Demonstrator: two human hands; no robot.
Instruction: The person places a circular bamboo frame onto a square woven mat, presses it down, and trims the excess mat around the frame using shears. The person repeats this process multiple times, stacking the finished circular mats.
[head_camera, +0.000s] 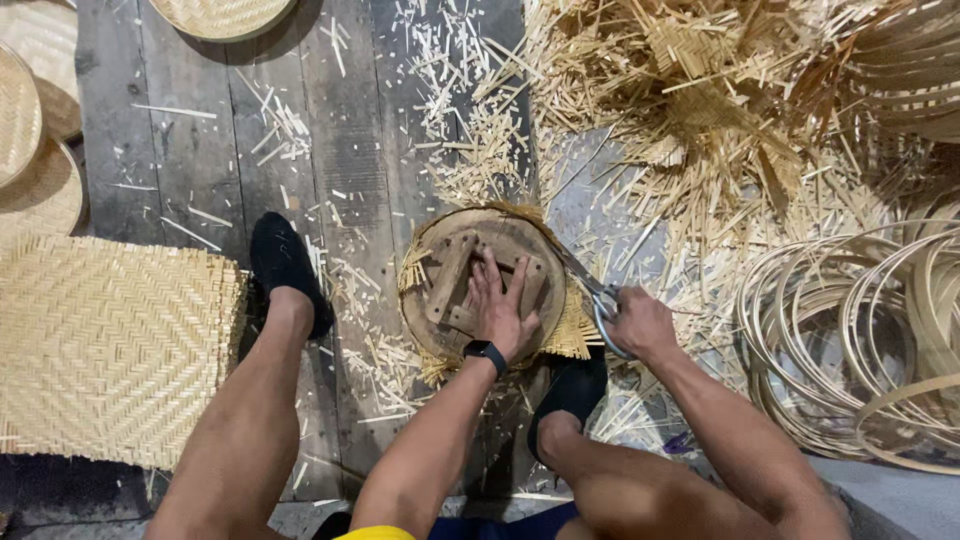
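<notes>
My left hand (498, 305) presses flat on a round wooden disc (520, 242) with wooden cross pieces, fingers spread. The disc lies on a woven bamboo mat (573, 330) whose frayed edges stick out around it. My right hand (640, 322) grips metal scissors (590, 285), blades pointing up-left along the disc's right edge at the mat. A black watch sits on my left wrist. Both of my feet in black shoes rest on the floor beside the disc.
A stack of square woven mats (105, 345) lies at left, round woven trays (35, 150) at upper left. Bamboo hoops (860, 340) pile at right, a heap of bamboo offcuts (700, 110) at upper right. Clippings litter the dark plank floor (190, 160).
</notes>
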